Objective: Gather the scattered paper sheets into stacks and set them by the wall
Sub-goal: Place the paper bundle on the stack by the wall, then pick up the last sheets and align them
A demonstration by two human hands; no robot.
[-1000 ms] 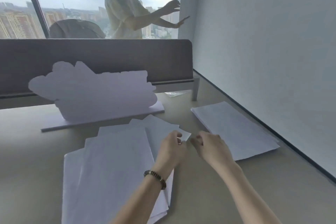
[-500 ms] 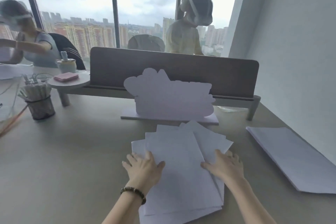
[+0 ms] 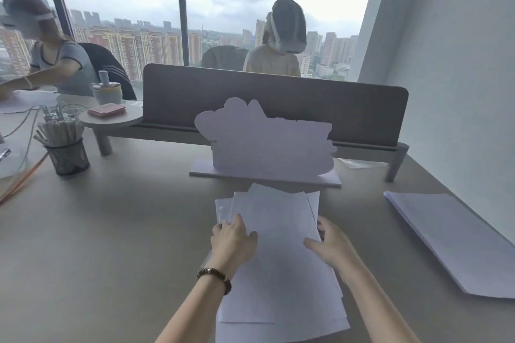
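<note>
- Both of my hands lie on the loose pile of paper sheets (image 3: 281, 259) in front of me: my left hand (image 3: 232, 242), with a beaded bracelet (image 3: 214, 279) at the wrist, lies flat with fingers spread on the pile's left edge, and my right hand (image 3: 330, 245) curls its fingers over the right edge, thumb on top.
- Sheets in this pile are fanned and uneven, corners sticking out at the far end.
- A neater stack (image 3: 451, 239) lies well apart to the right, beside the pale wall (image 3: 451, 86).
- Smooth grey-beige desk (image 3: 117, 231); tall windows show a city skyline.
- Just beyond the pile stands a white cut-out board (image 3: 267, 145), in front of a dark divider panel (image 3: 278, 100).
- To the left: a mesh pen cup (image 3: 67, 153), cables, and a round raised shelf (image 3: 111, 118) carrying a pink item.
- Two other people sit across the desk.
</note>
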